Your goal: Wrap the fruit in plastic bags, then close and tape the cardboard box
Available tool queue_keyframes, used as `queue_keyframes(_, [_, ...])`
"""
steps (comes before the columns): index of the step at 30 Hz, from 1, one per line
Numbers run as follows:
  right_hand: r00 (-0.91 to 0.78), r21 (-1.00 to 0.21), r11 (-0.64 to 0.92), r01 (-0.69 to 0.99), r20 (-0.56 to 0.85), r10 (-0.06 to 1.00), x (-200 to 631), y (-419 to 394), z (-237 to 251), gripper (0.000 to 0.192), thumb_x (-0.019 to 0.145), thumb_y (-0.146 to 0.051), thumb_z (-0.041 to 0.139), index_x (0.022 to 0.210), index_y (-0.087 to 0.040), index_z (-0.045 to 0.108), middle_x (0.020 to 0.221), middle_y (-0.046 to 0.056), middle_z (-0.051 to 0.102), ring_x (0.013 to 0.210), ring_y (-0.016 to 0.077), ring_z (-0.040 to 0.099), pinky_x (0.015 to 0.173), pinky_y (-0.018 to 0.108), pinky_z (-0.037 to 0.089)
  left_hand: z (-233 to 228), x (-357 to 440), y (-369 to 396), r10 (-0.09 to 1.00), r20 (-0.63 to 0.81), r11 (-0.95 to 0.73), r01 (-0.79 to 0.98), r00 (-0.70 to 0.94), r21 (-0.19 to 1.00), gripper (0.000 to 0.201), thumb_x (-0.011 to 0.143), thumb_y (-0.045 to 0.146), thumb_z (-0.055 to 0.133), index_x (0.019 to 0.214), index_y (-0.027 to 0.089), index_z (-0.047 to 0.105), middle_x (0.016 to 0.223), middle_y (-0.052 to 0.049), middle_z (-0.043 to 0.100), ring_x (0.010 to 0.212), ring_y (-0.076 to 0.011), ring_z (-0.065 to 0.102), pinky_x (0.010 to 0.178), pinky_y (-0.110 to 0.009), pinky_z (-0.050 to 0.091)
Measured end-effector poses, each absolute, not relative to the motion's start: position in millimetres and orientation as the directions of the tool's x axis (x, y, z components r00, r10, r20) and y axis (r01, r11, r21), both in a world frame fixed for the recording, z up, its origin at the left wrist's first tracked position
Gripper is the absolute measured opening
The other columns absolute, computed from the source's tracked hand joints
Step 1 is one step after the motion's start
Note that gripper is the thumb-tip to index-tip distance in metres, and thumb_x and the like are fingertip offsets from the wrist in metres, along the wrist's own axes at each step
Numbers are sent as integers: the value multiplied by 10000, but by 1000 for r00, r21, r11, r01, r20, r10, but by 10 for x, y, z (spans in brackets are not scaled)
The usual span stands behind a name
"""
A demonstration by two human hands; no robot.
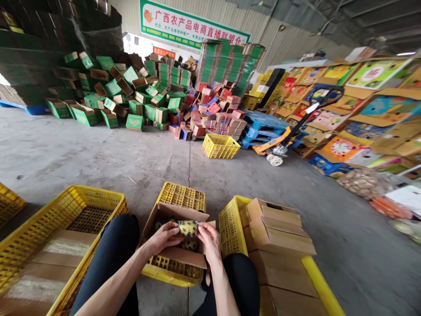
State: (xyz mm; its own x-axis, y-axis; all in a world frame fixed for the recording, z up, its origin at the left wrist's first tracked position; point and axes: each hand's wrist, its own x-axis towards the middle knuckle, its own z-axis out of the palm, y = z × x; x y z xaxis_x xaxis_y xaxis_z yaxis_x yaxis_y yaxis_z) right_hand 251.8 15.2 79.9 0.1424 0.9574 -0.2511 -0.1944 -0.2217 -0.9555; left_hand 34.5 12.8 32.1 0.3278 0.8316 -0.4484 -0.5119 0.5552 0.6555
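Between my two hands is a small yellow packet with dark spots (188,228), wrapped in shiny clear film. My left hand (166,237) pinches its left end, while the fingers of my right hand (209,239) grip the right end. Directly below is an open cardboard box (184,256) with its flaps spread. Similar dark-spotted pieces (189,244) lie inside it, partly covered by my hands. The box rests on an upturned yellow plastic crate (182,196) between my knees.
To my left, a yellow crate (98,195) holds taped cartons (62,259). On the right, another yellow crate (230,219) is stacked with closed cartons (283,267). Farther off are a yellow basket (221,147), an orange pallet jack (274,142), blue pallets (263,123) and heaped green boxes (134,122).
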Motion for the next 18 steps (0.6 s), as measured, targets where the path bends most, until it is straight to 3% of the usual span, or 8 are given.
queue_keyframes(3, [137,-957,-219,-190,-247,959,2519,161,765,575,522,-622,959,883,-205,796,974,92,802,956,297,751,868,415,611,290,342,132,823,-465,567,-519,325,640,526,657,396,984,974,173,628,1044,-93,755,950,-295,794,799,-306,622])
queue_keyframes(7, [144,-958,-213,-193,-242,960,2526,199,700,586,486,-644,961,846,-213,793,958,91,801,969,308,746,903,438,600,282,340,156,858,-428,510,-565,283,649,448,710,386,957,943,165,644,1009,-79,749,927,-287,798,772,-294,629])
queue_keyframes(13, [131,-959,-218,-184,-243,961,2520,221,681,603,491,-655,955,875,-216,803,1006,101,804,1071,336,730,966,471,587,316,349,180,897,-398,422,-638,191,644,445,660,399,986,886,161,686,939,-40,748,817,-209,782,823,-303,636])
queue_keyframes(18, [141,-961,-216,-175,-242,960,2521,230,680,618,482,-648,961,884,-204,807,1021,117,805,1079,351,730,969,490,593,345,363,168,913,-382,382,-633,144,673,487,643,478,981,908,144,744,966,-67,762,803,-166,745,829,-282,627])
